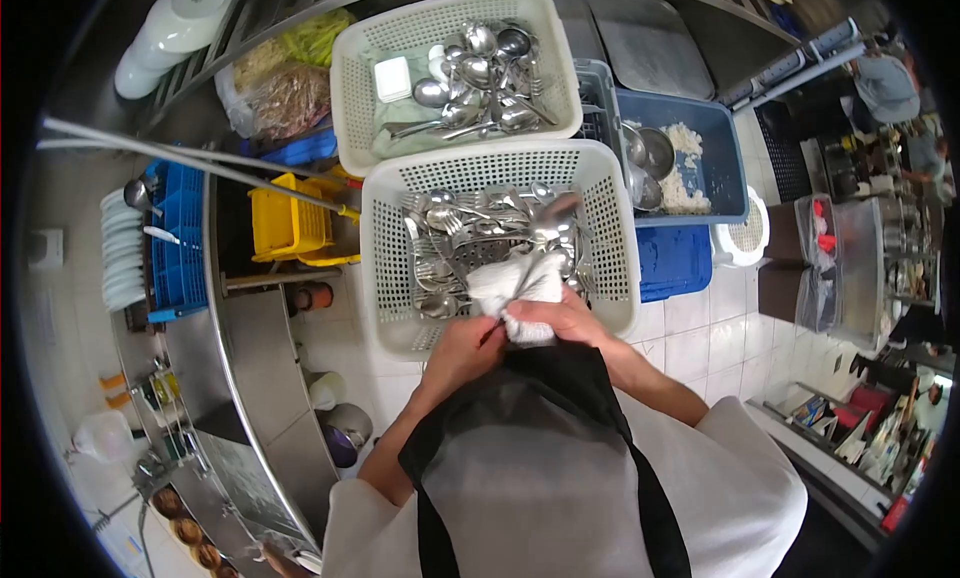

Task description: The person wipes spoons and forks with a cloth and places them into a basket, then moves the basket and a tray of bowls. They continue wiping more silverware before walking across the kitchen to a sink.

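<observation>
Below the camera, at the edge of a steel counter (255, 398), stand two white perforated baskets, one behind the other. The near basket (385, 278) is full of mixed steel cutlery (450, 248), spoons and forks lying in all directions, and it sits just in front of the person's apron (545, 448), probably so that both hands reach it without stretching. The far basket (350, 88) holds more spoons (480, 73) heaped at its right side, with a small white box (392, 78) beside them; its left part shows a pale cloth lining.

To the right, a blue crate (725, 148) carries metal bowls (655, 153) and what looks like rice. On the left, a blue rack (180, 248) keeps white plates (122, 258) upright on their edges, and a yellow bin (288, 223) stands between this rack and the near basket.

Over the near basket's front rim, both hands work with a white cloth (520, 288). The right hand (560, 318) is closed around the cloth from above. The left hand (465, 348) is also closed, pinching the cloth's left end. A spoon (555, 218) rises out of the cloth toward the basket's middle, so the cloth seems wrapped around its handle; the handle itself is hidden.
</observation>
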`<state>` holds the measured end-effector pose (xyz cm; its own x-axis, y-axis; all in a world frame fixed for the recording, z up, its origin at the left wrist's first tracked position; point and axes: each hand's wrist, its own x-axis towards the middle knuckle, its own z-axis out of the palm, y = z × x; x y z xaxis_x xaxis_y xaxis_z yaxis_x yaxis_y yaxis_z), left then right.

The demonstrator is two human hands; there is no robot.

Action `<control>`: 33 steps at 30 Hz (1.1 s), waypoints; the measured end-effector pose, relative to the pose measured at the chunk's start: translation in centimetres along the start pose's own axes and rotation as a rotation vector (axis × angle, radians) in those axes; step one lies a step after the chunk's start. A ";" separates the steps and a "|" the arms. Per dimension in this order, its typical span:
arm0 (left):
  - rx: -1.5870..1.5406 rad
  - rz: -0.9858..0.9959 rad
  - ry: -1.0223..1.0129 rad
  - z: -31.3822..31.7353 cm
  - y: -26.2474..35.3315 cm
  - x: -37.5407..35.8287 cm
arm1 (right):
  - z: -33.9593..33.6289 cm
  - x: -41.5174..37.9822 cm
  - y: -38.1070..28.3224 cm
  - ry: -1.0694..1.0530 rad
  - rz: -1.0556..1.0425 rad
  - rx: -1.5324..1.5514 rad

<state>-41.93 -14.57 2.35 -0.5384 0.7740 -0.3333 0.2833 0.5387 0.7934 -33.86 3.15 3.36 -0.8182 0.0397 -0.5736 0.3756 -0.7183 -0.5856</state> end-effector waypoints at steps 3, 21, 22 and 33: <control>-0.361 -0.297 -0.118 -2.1 2.4 -0.7 | -0.1 3.1 -2.7 -0.020 -0.013 -0.337; -0.804 -0.493 0.598 1.5 -5.2 21.1 | -8.4 -8.7 -20.5 0.496 -1.014 -0.043; -0.914 -0.394 0.778 1.2 -5.5 20.8 | -10.1 -9.4 -19.9 0.473 -0.988 0.010; 0.281 -0.201 0.250 5.5 5.3 21.9 | -13.3 -8.7 -16.2 0.185 -0.922 0.316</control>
<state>-47.90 7.11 -3.50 -0.7712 0.5585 -0.3055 0.3397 0.7669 0.5445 -27.04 23.68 10.25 -0.6411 0.7645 -0.0665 -0.5288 -0.5029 -0.6837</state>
